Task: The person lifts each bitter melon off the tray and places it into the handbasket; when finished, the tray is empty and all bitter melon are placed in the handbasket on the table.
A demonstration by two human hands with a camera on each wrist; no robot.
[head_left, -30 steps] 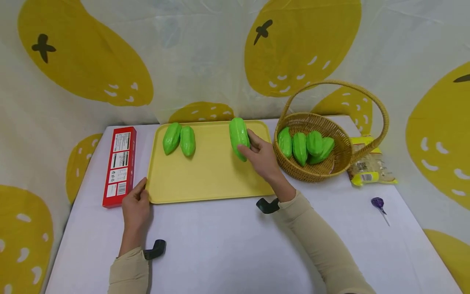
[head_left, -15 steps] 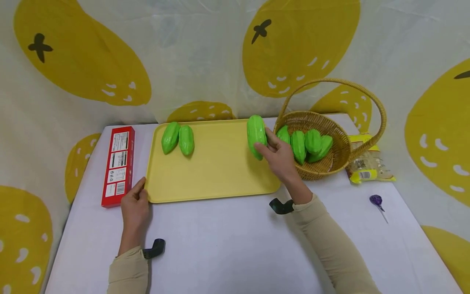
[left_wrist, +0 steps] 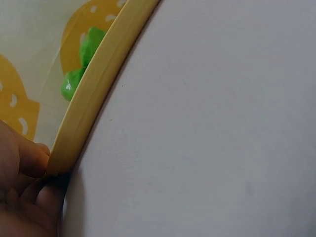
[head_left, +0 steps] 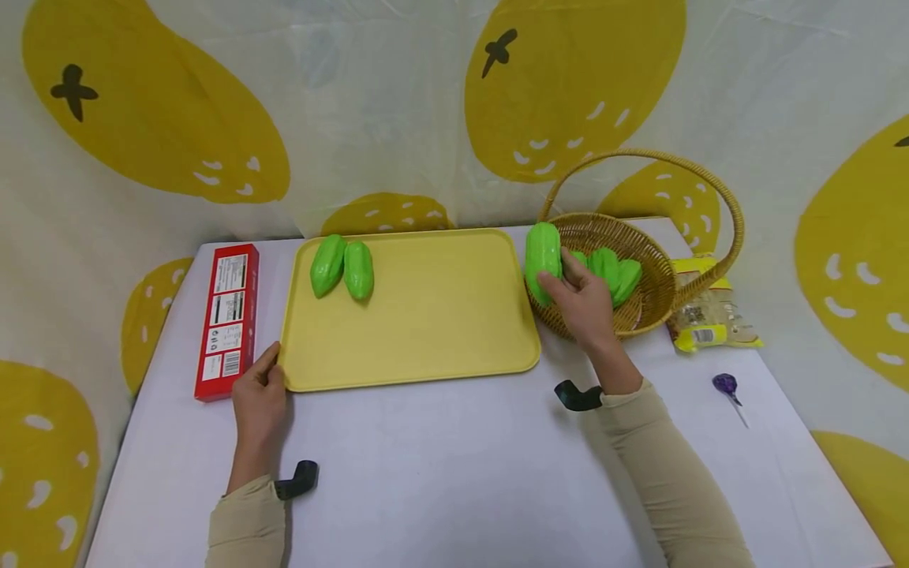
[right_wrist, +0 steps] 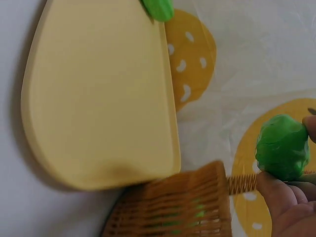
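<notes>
While the oblong, glossy green, lengthwise-ribbed fruit (head_left: 543, 262) is positioned above the left side of the round, woven tan wicker basket (head_left: 600, 226), two similar green fruits (head_left: 327, 267) lie side by side on the smooth, rectangular yellow tray (head_left: 412, 315) with rounded corners. The right hand (head_left: 589, 309) pinches the raised fruit between thumb and fingers. The left hand (head_left: 259, 402) pinches the tray's rim near its near left corner.

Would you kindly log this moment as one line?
right hand: holds green fruit near basket | left hand: touches left edge of tray | tray: two green fruits
</notes>
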